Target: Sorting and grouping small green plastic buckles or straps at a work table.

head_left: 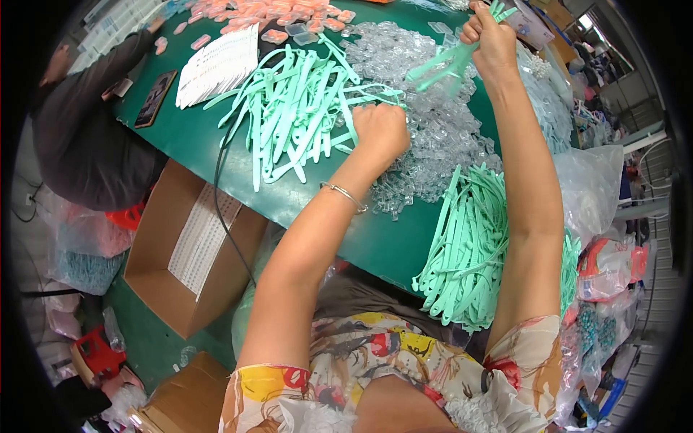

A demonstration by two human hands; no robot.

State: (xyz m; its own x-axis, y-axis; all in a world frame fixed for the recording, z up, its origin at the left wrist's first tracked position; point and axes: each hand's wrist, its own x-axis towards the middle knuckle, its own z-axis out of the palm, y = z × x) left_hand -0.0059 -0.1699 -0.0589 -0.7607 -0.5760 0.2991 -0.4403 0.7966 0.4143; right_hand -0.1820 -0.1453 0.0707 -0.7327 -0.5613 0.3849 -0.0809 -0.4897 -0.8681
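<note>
My right hand [491,47] is raised at the far right of the table, its fingers closed around several thin mint-green plastic straps [451,65] that hang down to the left, partly blurred. At the right edge of a loose pile of mint-green straps [292,115], my left hand [380,131] is closed in a fist. Strap ends show beside its knuckles; the fingertips are hidden. Under and beyond both hands spreads a heap of small clear plastic pieces [440,133]. A denser stack of mint-green straps [469,249] lies at the near right edge, beside my right forearm.
Coral-coloured small plastic cases [289,11] lie at the back of the green table [361,234]. White printed cards [220,68] and a phone [155,99] are at the left, near another person's dark sleeve [94,137]. A cardboard box [155,281] stands below; a black cable [220,187] hangs over the edge.
</note>
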